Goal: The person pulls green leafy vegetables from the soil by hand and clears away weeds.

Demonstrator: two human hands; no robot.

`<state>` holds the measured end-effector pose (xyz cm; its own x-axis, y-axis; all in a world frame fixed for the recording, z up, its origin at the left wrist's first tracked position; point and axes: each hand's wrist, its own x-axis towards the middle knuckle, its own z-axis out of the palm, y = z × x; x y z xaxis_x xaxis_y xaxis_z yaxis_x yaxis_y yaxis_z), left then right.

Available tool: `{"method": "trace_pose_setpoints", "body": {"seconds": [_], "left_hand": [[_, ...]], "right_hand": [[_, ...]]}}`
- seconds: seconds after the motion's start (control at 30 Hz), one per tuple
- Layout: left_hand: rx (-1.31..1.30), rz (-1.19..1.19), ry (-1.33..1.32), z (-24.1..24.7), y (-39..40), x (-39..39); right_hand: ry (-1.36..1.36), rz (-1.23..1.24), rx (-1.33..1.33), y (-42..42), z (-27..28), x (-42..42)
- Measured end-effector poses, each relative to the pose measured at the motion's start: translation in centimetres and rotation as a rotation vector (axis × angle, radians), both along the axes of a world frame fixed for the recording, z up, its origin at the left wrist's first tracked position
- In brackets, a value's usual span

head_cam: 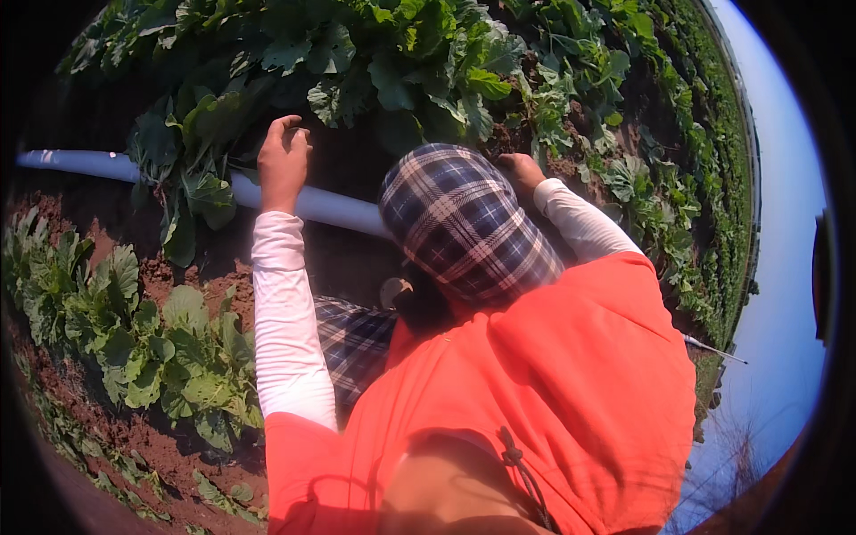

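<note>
My left hand is raised above a pale pipe, its fingers curled; a small pale edge shows at the fingertips, too unclear to name. To its left, a bunch of leafy greens lies across the pipe. My right hand is beyond my knee in plaid cloth, close to the soil and leaves. The knee partly hides it, and whether it holds anything is not visible. Large-leaved green plants grow in front of both hands.
Another row of leafy plants stands in reddish soil at the lower left. The pipe runs from the far left to behind my knee. More crop rows extend along the right. A thin rod sticks out beyond my shoulder.
</note>
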<state>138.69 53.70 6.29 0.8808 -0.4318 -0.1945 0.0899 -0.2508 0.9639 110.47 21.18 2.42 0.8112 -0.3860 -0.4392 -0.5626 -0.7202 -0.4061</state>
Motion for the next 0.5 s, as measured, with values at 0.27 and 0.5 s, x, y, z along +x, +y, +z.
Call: {"method": "trace_pose_setpoints", "body": {"seconds": [0.27,0.5], "left_hand": [[0.251,-0.148,-0.108,-6.4,1.4,3.4],[0.361,-0.360,-0.186,-7.2,-1.0,1.4]], "right_hand": [[-0.530,-0.051,0.092,3.7,5.7,11.0],[-0.285,-0.128,0.098,1.1,1.0,13.2]]}}
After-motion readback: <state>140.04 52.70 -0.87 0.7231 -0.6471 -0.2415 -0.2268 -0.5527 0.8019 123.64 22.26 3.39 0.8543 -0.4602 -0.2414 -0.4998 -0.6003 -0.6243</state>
